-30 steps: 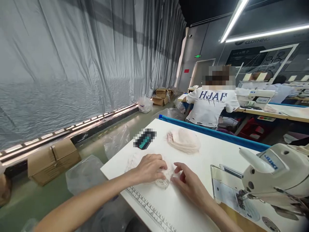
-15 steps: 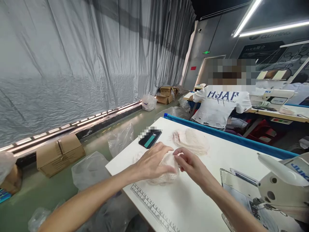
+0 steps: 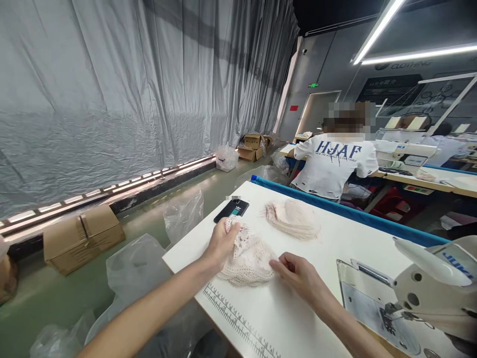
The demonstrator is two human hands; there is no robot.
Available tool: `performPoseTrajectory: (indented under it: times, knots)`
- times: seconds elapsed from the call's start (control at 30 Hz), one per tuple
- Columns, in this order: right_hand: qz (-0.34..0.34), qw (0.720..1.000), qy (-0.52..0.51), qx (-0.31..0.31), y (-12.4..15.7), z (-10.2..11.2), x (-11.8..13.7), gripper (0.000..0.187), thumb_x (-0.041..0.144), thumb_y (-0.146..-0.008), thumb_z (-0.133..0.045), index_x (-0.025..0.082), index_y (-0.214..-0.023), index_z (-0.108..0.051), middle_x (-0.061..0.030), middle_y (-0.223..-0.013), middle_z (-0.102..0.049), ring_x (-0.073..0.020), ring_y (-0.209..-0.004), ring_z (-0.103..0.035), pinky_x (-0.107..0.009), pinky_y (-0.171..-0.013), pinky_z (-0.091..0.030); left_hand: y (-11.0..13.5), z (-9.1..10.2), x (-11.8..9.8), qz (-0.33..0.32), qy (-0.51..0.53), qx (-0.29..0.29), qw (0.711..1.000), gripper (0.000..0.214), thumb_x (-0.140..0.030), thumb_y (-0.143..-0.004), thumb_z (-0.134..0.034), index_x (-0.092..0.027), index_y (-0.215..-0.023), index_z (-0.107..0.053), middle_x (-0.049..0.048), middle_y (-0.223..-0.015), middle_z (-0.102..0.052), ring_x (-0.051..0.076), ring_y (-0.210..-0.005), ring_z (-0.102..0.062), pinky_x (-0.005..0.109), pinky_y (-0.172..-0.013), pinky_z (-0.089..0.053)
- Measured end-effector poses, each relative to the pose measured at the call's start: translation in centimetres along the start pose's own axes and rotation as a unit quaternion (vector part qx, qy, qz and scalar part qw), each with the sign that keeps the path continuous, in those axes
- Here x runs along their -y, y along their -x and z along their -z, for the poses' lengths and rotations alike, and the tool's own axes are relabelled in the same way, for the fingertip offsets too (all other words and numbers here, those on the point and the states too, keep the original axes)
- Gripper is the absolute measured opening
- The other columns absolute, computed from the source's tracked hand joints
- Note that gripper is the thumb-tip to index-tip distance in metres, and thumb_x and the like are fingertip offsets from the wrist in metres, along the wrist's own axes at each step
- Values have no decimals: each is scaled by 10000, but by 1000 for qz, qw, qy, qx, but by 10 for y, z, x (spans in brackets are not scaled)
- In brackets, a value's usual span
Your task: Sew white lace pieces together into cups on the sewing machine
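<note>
My left hand (image 3: 220, 243) grips a cream lace piece (image 3: 242, 239) between thumb and fingers, its scalloped edge raised above the table. Under it lies a pile of similar cream lace pieces (image 3: 250, 266), with rows of small holes along the near edge. At the pile's right edge, my right hand (image 3: 298, 272) is closed, thumb and forefinger pinching the lace. Farther back on the table sits a second stack of cream fabric pieces (image 3: 294, 219) with reddish threads at its left side. A dark phone (image 3: 231, 209) with a green stripe lies just beyond my left hand.
A sewing machine (image 3: 428, 283) stands at the right of the white table (image 3: 346, 231). Ruler markings (image 3: 238, 320) run along the near edge. Blue cloth (image 3: 335, 209) borders the far edge. Plastic bags and a cardboard box (image 3: 84, 236) lie on the floor; a co-worker (image 3: 335, 164) sits ahead.
My left hand has drawn back leftward from over the pile, lifting a lace piece's edge. My right hand has come down to the pile's right edge. The view has shifted slightly.
</note>
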State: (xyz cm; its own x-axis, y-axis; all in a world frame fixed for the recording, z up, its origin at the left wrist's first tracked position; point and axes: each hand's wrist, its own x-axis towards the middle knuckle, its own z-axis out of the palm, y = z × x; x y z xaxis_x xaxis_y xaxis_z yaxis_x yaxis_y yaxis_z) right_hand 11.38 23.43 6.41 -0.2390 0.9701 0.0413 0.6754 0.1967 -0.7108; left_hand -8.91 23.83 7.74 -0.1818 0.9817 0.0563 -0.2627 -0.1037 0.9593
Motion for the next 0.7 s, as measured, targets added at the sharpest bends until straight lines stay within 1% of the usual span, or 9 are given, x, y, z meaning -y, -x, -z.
performPoseTrajectory:
  times: [0.1, 0.2, 0.33, 0.4, 0.47, 0.57, 0.63, 0.7]
  knots:
    - [1, 998, 53, -33, -2, 2, 8, 402, 486, -778, -467, 232, -500, -327, 10, -469, -439, -148, -459, -361, -257, -437, -223, 6, 0, -11, 11, 75, -13, 997, 288, -374, -795, -625, -170, -980, -541, 54, -959, -648, 156, -918, -626, 229, -783, -501]
    - [11, 993, 87, -77, -1, 3, 16, 372, 451, -768, -471, 233, -497, -340, -15, -491, -458, -166, -460, -355, -259, -445, -172, 12, -1, -23, 44, 126, -19, 991, 281, -352, -767, -669, -151, -934, -567, 62, -898, -664, 170, -866, -649, 251, -762, -524]
    - [40, 987, 72, -141, 0, 3, 25, 362, 450, -765, -476, 230, -510, -342, -13, -500, -424, -156, -440, -336, -255, -458, -155, 14, -2, -29, 77, 165, -31, 983, 268, -303, -737, -715, -134, -908, -596, 69, -833, -678, 184, -811, -668, 274, -733, -545]
    - [63, 984, 34, -162, -1, 5, 29, 364, 478, -767, -483, 232, -526, -366, -12, -527, -434, -164, -469, -380, -259, -462, -206, 14, -3, -31, 78, 179, -45, 980, 263, -286, -729, -727, -130, -898, -600, 72, -817, -683, 189, -803, -673, 284, -732, -551]
    - [92, 981, -25, -169, -1, 9, 35, 345, 507, -779, -483, 238, -571, -425, -14, -583, -481, -179, -534, -448, -277, -492, -306, 14, -3, -35, 68, 193, -58, 977, 255, -279, -724, -731, -125, -884, -605, 77, -817, -690, 198, -811, -676, 295, -741, -556]
    - [122, 968, -141, -167, 7, 18, 44, 313, 524, -821, -460, 245, -686, -504, -15, -682, -553, -193, -658, -540, -313, -619, -442, 17, -4, -46, 43, 210, -67, 974, 234, -279, -730, -723, -110, -856, -623, 96, -833, -699, 216, -833, -678, 311, -770, -558]
    - [120, 955, -213, -170, 22, 27, 48, 306, 528, -843, -446, 249, -734, -508, -13, -716, -565, -191, -699, -566, -320, -658, -481, 21, -5, -54, 33, 213, -67, 974, 213, -273, -742, -710, -97, -835, -635, 105, -829, -702, 222, -827, -680, 315, -781, -558]
    - [100, 940, -268, -186, 46, 40, 44, 285, 537, -839, -455, 264, -766, -493, -2, -718, -559, -179, -658, -569, -314, -609, -495, 29, -6, -59, 34, 208, -63, 975, 182, -253, -753, -696, -93, -820, -641, 103, -813, -703, 217, -809, -682, 308, -775, -560]
